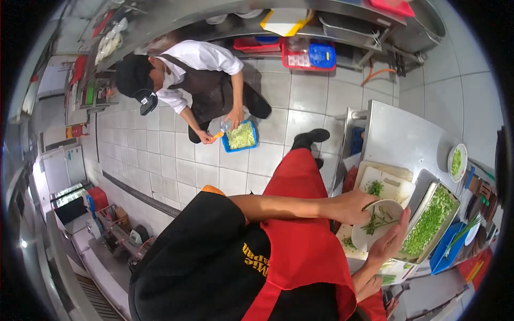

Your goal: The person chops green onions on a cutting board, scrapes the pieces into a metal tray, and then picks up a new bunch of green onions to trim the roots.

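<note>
- White bowl [364, 238]: held tilted over the near side of the worktop [393, 128], above the cutting board [399, 188].
- Left hand [350, 207]: fingers curled at the bowl's rim and judged to be grasping it; fingertips partly hidden.
- Right hand [390, 241]: fingers laid along the bowl's opposite side; whether they are clenched on it cannot be told.
- Done: a broad layer of chopped greens [431, 219] is contained in the metal tray [442, 231]; the cutting is judged well advanced.
- Left: green stems [377, 222] are seen in the bowl, and a small heap of chopped herbs [375, 188] on the board is judged uncollected.
- Surroundings: a second bowl [463, 160] and a blue container [443, 257] are noted beyond the tray; a blue basin [240, 149] of shredded cabbage [241, 135] is attended on the floor by a crouching co-worker [209, 85].
- Obstruction: part of the board is covered by the bowl; another person's hand [370, 288] is noted near the right forearm.
</note>
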The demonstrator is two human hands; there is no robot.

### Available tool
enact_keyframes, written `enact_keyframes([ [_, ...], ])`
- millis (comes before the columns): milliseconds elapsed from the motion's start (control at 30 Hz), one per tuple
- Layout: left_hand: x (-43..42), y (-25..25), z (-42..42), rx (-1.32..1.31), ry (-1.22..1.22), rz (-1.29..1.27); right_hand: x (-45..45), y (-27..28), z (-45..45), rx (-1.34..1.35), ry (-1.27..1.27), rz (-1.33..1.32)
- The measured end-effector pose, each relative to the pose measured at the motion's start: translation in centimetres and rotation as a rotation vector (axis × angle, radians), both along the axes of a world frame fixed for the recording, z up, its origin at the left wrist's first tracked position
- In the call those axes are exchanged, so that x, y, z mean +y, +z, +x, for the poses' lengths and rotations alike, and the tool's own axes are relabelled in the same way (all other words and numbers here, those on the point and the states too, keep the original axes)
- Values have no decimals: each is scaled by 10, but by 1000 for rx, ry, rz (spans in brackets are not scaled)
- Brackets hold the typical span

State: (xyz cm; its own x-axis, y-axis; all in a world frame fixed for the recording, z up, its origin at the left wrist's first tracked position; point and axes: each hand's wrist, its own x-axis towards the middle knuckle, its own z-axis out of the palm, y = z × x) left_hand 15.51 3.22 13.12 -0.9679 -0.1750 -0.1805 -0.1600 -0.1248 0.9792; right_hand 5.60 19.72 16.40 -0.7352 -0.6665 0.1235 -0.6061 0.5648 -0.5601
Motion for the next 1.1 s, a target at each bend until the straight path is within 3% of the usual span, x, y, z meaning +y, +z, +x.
enact_keyframes([
  [133,4,16,22,-165,12,62,-2,10,21,64,119,59],
  [333,22,1,48,-106,98,45,4,14,55,-90,113,-53],
  [500,22,9,77,-70,48,-19,21,22,94,-68,29,-135],
  [600,35,-10,104,4,13,-1,41,20,142,-11,-200,-362],
  [633,25,15,114,-178,-89,28,51,21,158,16,-288,-405],
  [667,29,9,123,-189,-112,42,56,24,176,-9,-413,-455],
  [767,66,15,158,-67,-174,61,117,34,240,-114,-654,-633],
  [900,120,38,193,-113,-450,-36,184,56,318,-225,-838,-565],
  [967,144,36,200,-81,-535,-42,200,59,342,-255,-890,-402],
  [1067,169,61,209,-39,-733,-109,227,60,376,-365,-916,-499],
  [1100,180,62,214,21,-765,-92,242,52,391,-564,-929,-618],
])
